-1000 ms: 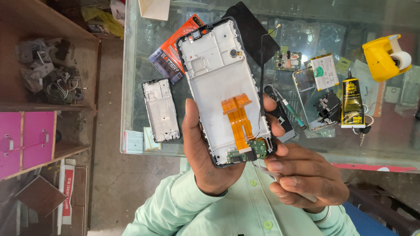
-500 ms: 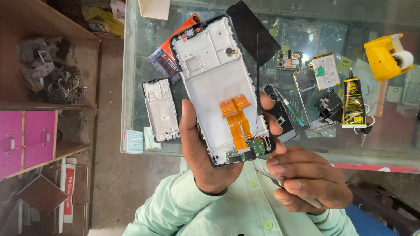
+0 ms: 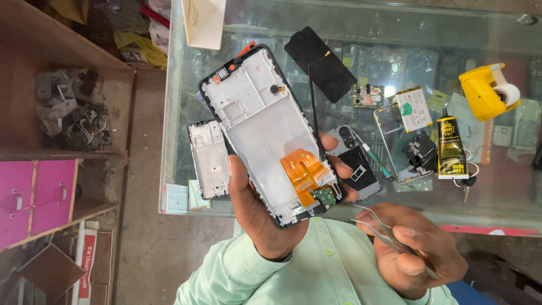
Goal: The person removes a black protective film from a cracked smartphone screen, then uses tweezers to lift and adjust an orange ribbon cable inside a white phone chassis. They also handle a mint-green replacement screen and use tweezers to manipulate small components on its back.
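- The glass-topped counter stretches out ahead of both hands, strewn with parts.
- The opened white phone frame with a black rim sits in the left hand, tilted, its bare inner side up; thumb pressed along its near-left edge, fingertips curled round the far-right edge.
- An orange flat flex ribbon lies on the lower end of the frame, just above the left palm, and a small green circuit board sits beside it at the bottom corner.
- The right hand is below and to the right of the left one, fingers pinched on thin silver metal tweezers, whose tips point toward the green board, near but apart from it.
- A second, smaller white inner frame lies on the glass just left of the left hand.
- A black flat panel lies beyond the held frame.
- A yellow tape dispenser stands well to the right of both hands.
- A black and yellow glue tube lies above the right hand.
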